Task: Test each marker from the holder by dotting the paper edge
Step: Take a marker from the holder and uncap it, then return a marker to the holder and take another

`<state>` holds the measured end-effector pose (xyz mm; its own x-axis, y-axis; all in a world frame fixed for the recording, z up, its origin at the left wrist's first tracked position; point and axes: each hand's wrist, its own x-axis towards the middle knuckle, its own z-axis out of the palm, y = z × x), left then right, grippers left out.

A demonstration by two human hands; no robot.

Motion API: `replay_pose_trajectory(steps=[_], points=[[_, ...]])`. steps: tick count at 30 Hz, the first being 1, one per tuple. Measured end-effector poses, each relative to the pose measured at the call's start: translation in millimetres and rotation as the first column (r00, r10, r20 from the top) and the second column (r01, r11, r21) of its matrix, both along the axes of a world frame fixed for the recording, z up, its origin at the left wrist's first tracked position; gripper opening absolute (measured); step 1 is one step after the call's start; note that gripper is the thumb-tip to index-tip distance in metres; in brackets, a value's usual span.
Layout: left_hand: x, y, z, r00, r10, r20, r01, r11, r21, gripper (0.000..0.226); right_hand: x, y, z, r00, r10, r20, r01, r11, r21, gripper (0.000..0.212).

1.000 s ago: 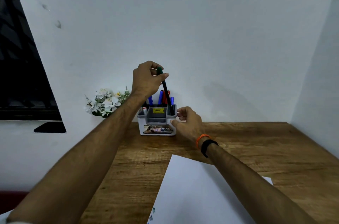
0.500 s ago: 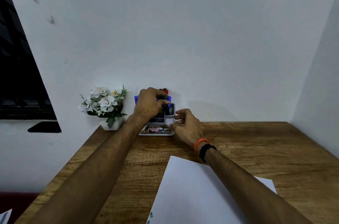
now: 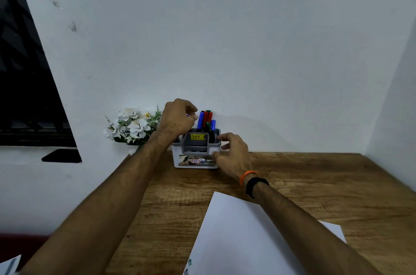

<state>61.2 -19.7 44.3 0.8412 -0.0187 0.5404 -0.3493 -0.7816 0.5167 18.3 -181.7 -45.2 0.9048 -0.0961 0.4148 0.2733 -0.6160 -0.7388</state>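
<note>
Nearest to you, a white sheet of paper (image 3: 243,236) lies flat on the wooden table (image 3: 326,187), turned at an angle so one corner points away from you toward the holder. Your right forearm crosses above the sheet's right side. A second pale sheet edge (image 3: 10,264) shows at the bottom left corner, off the table.

Further out, your right wrist carries an orange band (image 3: 247,176) and just behind it a black band (image 3: 255,185). Your right hand (image 3: 233,155) sits at the right end of the holder (image 3: 194,152), fingers curled around its right corner, with the fingertips on the rim and front wall; it grips the holder.

The holder is a grey and white plastic caddy standing upright on the table near the wall, with a yellow price sticker (image 3: 197,136) on its inner divider and a printed label across its front. Markers (image 3: 205,118) stand in its back compartments: blue, red and green caps rise above the rim, and a green-capped one leans in the right front slot beside a blue one.

Your left hand (image 3: 177,118) hovers over the holder's left rear side, fingers curled in a pinch around something small with a purple tip; what it is I cannot tell for sure.

Left of the holder, against the white wall (image 3: 225,38), stands a small pot of white flowers (image 3: 132,126). A dark window (image 3: 24,85) fills the far left.
</note>
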Motion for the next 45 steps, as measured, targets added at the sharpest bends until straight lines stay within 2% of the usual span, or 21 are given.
replay_pose_trajectory(steps=[3,8,13,16,18,22,25,33,37,45], points=[[9.8,-8.9,0.9,0.999,0.036,-0.014,-0.036,0.999,0.014,0.031,1.4,-0.2,-1.4,1.000,0.007,0.003,-0.007,1.000,0.005,0.050],[20.2,-22.8,-9.1,0.994,0.095,-0.063,-0.086,0.987,0.133,0.043,4.6,0.4,-6.8,1.000,0.013,0.024,-0.013,1.000,-0.013,0.053],[18.9,-25.9,-15.3,0.996,0.093,0.004,-0.093,0.988,0.122,0.038,6.2,0.1,-8.9,0.999,0.016,0.032,-0.015,1.000,-0.020,0.053],[17.5,-25.0,-12.4,0.996,0.085,0.029,-0.088,0.990,0.106,0.022,6.9,1.0,-9.7,0.999,0.016,0.037,-0.015,1.000,-0.017,0.053],[15.7,-25.3,-8.8,0.997,0.072,0.040,-0.077,0.986,0.149,0.018,6.5,2.1,-9.8,0.999,0.011,0.033,-0.010,1.000,-0.015,0.054],[13.1,-31.3,-5.8,1.000,0.015,0.017,-0.019,0.962,0.273,0.025,4.6,3.6,-9.5,1.000,0.005,0.027,-0.005,1.000,-0.013,0.056],[14.2,-34.6,-4.6,0.999,0.028,0.025,-0.035,0.943,0.330,0.026,4.0,4.3,-9.1,1.000,0.013,0.015,-0.012,1.000,-0.018,0.058],[21.9,-42.8,-9.0,0.991,0.082,0.101,-0.112,0.933,0.342,0.028,7.0,3.9,-15.3,0.999,0.026,0.020,-0.026,1.000,-0.008,0.061],[25.0,-40.4,-11.6,0.997,0.052,0.060,-0.067,0.959,0.276,0.027,7.9,3.7,-16.3,0.999,0.036,0.009,-0.036,0.999,0.005,0.064],[19.5,-34.2,-1.8,1.000,0.003,0.010,-0.006,0.962,0.275,0.020,9.4,4.1,-18.4,0.999,0.046,-0.018,-0.046,0.999,0.007,0.067]])
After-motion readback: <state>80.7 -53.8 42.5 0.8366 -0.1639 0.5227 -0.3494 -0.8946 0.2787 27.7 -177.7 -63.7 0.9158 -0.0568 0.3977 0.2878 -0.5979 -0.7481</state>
